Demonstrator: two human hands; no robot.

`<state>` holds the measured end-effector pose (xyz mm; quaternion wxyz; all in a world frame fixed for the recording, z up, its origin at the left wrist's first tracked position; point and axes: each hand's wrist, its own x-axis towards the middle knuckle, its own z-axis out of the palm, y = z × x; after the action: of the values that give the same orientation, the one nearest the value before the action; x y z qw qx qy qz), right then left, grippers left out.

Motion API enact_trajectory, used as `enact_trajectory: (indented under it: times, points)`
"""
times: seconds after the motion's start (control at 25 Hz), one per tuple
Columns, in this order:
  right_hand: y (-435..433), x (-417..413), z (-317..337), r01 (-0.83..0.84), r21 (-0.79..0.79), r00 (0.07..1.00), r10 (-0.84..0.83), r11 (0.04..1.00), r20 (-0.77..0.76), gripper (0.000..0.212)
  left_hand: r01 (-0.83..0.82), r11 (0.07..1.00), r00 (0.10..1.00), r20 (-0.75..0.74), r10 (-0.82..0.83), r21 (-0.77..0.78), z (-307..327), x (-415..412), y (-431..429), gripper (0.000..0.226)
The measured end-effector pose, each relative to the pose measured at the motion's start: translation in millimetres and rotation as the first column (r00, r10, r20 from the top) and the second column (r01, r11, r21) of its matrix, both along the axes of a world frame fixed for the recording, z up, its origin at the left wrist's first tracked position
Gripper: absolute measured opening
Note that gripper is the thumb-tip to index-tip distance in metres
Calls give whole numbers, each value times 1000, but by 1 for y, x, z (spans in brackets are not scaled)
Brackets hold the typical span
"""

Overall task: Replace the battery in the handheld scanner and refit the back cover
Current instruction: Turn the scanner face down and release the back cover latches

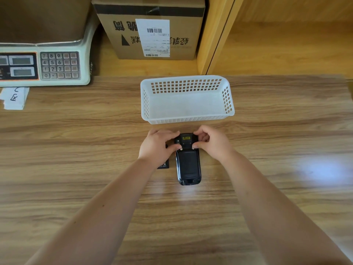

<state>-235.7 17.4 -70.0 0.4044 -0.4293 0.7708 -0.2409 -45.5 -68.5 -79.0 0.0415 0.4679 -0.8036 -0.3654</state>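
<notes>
A black handheld scanner [188, 165] lies back side up on the wooden table [267, 169], its back cover in place and a small yellow label near its far end. My left hand [157, 148] and my right hand [212, 143] grip the scanner's far end from either side, thumbs pressing on the upper edge of the cover. A flat black battery [163, 165] lies on the table just left of the scanner, mostly hidden under my left wrist.
An empty white perforated plastic basket [187, 81] stands just beyond the scanner. A weighing scale [45, 66] with a keypad sits at the far left, paper notes [15, 97] in front of it. A labelled cardboard box [152, 29] stands behind, beside a wooden post.
</notes>
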Motion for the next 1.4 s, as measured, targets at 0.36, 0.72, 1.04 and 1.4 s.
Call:
enact_trajectory:
  times: [0.36,0.72,1.04,1.4]
  points:
    - [-14,-6,7,-102,101,994,104,990,-15,38,-40,999,998,49,39,10,4,-7,-3,48]
    - [-16,-1,10,-38,171,997,26,984,72,38,-54,998,997,54,52,37,14,-12,-2,44]
    - [21,15,6,84,-75,996,-82,994,39,35,100,991,983,162,-84,-93,19,-3,19,65]
    - [52,19,9,-280,-1,960,280,960,16,96,305,951,903,306,-303,42,16,24,38,143]
